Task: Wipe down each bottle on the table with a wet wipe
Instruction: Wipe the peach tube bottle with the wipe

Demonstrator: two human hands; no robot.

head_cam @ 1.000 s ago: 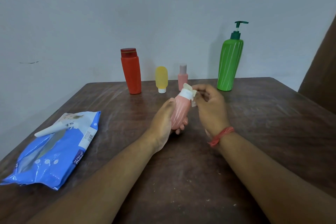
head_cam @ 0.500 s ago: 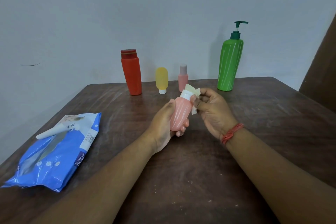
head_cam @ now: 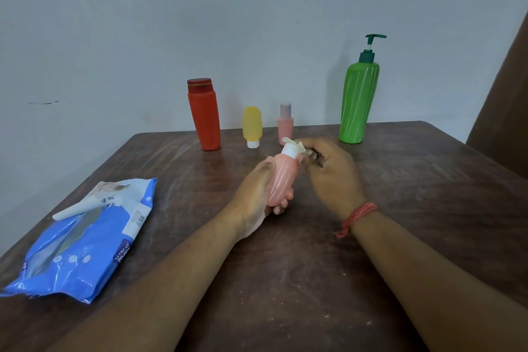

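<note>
My left hand (head_cam: 254, 194) grips a ribbed pink bottle (head_cam: 281, 180) with a white cap, tilted with the cap pointing away from me, above the middle of the table. My right hand (head_cam: 328, 171) pinches a small crumpled wet wipe (head_cam: 297, 146) against the cap. Along the table's far edge stand a red bottle (head_cam: 204, 114), a small yellow bottle (head_cam: 252, 126) resting on its white cap, a small pink bottle (head_cam: 285, 123) and a tall green pump bottle (head_cam: 358, 100).
A blue pack of wet wipes (head_cam: 83, 240) lies at the table's left edge, its white flap lifted. The dark wooden table (head_cam: 428, 180) meets a pale wall behind. A brown panel (head_cam: 505, 111) rises at the far right.
My right hand has shifted the wipe around the cap of the pink bottle. The left hand keeps its grip on the bottle in nearly the same place.
</note>
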